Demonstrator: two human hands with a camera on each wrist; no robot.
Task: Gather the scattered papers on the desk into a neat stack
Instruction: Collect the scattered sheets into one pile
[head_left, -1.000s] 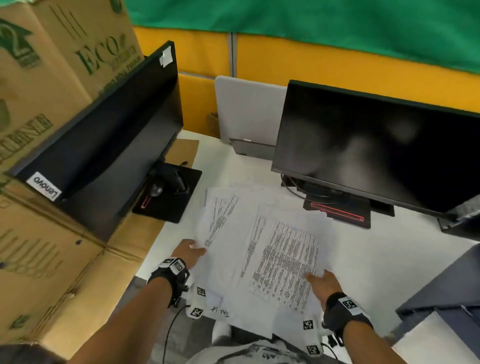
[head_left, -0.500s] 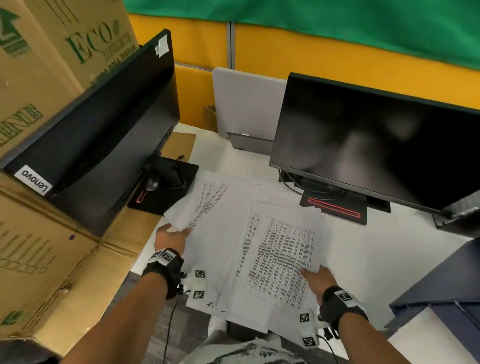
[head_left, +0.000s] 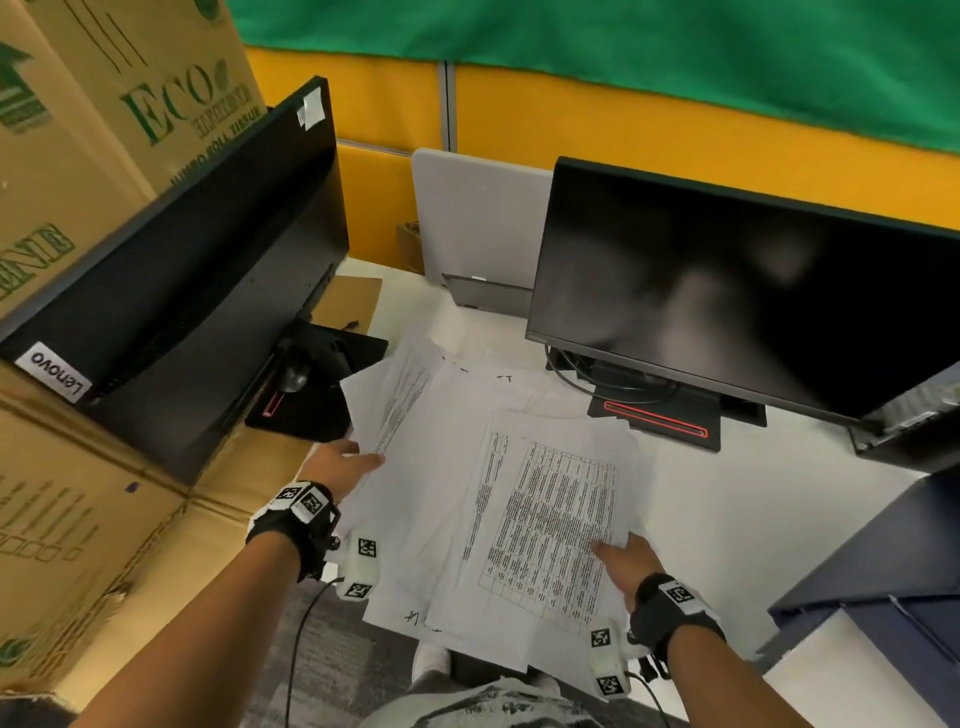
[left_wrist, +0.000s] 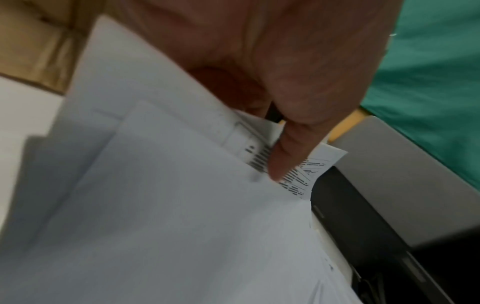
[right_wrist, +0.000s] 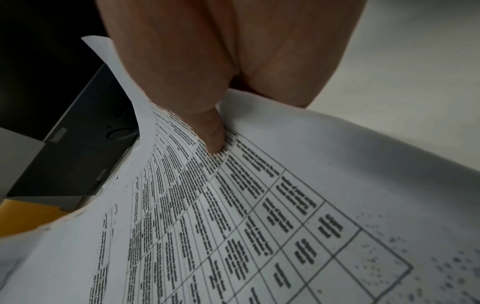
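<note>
Between both hands: loose overlapping papers (head_left: 498, 499), partly overhanging desk (head_left: 727, 509) near edge. Left hand (head_left: 337, 462) pinching left margin, thumb (left_wrist: 285, 156) on top of printed sheet. Right hand (head_left: 623, 558) pinching right margin, thumb (right_wrist: 207, 131) pressed on table print. Beyond right hand: dark monitor (head_left: 727, 291). Beyond left hand: second monitor (head_left: 197, 291), cardboard boxes (head_left: 93, 519).

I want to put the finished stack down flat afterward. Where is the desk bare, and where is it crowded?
Bare white desk lies right of the papers, bordered by the right monitor's base behind and the dark blue cabinet at right. A narrower bare strip runs behind the papers toward the grey panel. Crowded: the left side, around the left monitor's stand and cardboard boxes.
</note>
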